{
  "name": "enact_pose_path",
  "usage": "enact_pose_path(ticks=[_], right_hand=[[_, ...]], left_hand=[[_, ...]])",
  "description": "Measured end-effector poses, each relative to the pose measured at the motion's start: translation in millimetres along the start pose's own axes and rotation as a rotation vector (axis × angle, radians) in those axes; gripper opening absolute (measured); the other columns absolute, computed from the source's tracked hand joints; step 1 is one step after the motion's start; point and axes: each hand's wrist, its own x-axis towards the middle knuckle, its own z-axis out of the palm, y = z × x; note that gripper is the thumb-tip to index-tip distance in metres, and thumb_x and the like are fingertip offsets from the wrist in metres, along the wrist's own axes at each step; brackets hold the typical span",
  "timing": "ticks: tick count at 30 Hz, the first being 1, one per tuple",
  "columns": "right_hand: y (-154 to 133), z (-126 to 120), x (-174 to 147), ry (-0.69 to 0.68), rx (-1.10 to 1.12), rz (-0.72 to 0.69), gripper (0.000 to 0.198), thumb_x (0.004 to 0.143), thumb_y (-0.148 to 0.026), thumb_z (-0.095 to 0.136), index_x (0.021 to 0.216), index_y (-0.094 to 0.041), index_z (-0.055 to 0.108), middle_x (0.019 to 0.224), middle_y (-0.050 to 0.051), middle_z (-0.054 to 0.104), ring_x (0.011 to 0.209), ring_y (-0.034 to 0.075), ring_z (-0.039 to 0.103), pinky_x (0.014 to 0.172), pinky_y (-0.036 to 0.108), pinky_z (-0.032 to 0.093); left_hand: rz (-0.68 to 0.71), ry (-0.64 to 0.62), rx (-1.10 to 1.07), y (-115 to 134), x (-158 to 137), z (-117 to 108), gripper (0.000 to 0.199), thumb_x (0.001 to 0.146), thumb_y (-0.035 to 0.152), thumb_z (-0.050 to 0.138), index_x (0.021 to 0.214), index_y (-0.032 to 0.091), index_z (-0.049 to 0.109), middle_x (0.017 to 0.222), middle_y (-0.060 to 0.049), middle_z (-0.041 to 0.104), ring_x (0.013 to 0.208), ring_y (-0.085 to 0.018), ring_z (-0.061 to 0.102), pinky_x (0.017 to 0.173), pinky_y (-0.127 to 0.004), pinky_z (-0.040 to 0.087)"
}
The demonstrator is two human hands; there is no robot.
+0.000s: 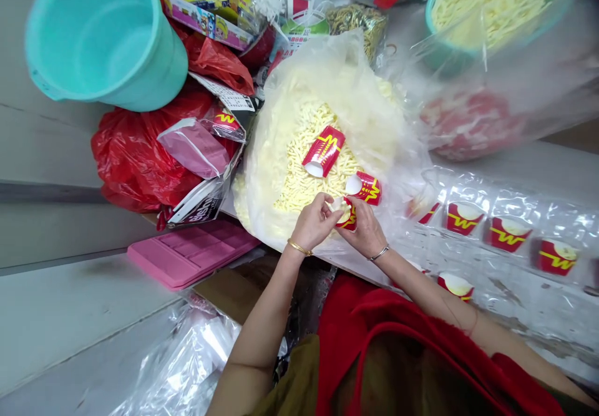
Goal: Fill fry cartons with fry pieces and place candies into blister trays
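Observation:
My right hand (364, 226) grips a small red fry box (349, 216) with a yellow zigzag mark. Pale yellow fry-shaped pieces (343, 206) show at its mouth, where the fingers of my left hand (314, 221) are pinched together. Exactly how much the left fingers hold is partly hidden. Just beyond my hands, a second fry box (369, 188) lies on its side. Another fry box (326, 149) rests with its white opening toward me on a heap of fry-shaped pieces (299, 179). The heap sits in a large clear plastic bag (262, 154), spread open.
Clear plastic trays (482, 194) with several red boxes run along the right. A turquoise bucket (163, 60) and red plastic bags (135, 154) stand left, above a pink plastic tray (187, 254). A turquoise basin (433, 14) of longer pale strips and a blurred clear bag (472, 116) occupy the upper right.

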Motion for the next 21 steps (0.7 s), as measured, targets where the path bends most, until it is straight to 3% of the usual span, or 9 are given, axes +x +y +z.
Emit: enact_pose_path(ticks=[6,12,16,21], right_hand=[[-5,-15,-24,-0.016,0.0,-0.049,0.064,0.079,-0.024,0.059,0.136,-0.018,0.03,0.124,0.015,0.049,0.115,0.03,0.045,0.098,0.05,0.042],[-5,-30,-59,0.124,-0.01,0.063,0.061,0.079,-0.021,0.057,0.135,-0.02,0.031,0.123,0.013,0.049,0.114,0.028,0.047,0.097,0.048,0.043],[7,-45,-92,0.214,-0.063,0.179,0.049,0.084,-0.017,0.047,0.132,-0.02,0.036,0.12,0.013,0.052,0.112,0.026,0.049,0.096,0.047,0.044],[31,-77,-152,0.315,-0.126,0.363,0.041,0.088,-0.019,0.042,0.129,-0.02,0.04,0.117,0.013,0.054,0.109,0.025,0.051,0.093,0.046,0.046]], left_hand=[[0.09,0.05,0.299,27,-18,26,0.01,0.082,0.018,0.049,0.076,0.018,0.057,0.07,-0.001,0.058,0.07,-0.014,0.054,0.066,-0.025,0.037],[0.226,-0.045,0.317,45,-44,54,0.02,0.09,0.031,0.045,0.102,0.02,0.057,0.087,-0.002,0.063,0.083,-0.016,0.057,0.079,-0.032,0.037],[0.356,-0.104,0.562,57,-60,96,0.02,0.09,0.028,0.043,0.097,0.021,0.06,0.098,-0.008,0.059,0.093,-0.023,0.052,0.079,-0.039,0.033],[0.521,-0.307,0.547,78,-68,169,0.02,0.087,0.019,0.042,0.09,0.017,0.061,0.097,-0.009,0.057,0.089,-0.022,0.052,0.082,-0.041,0.033]])
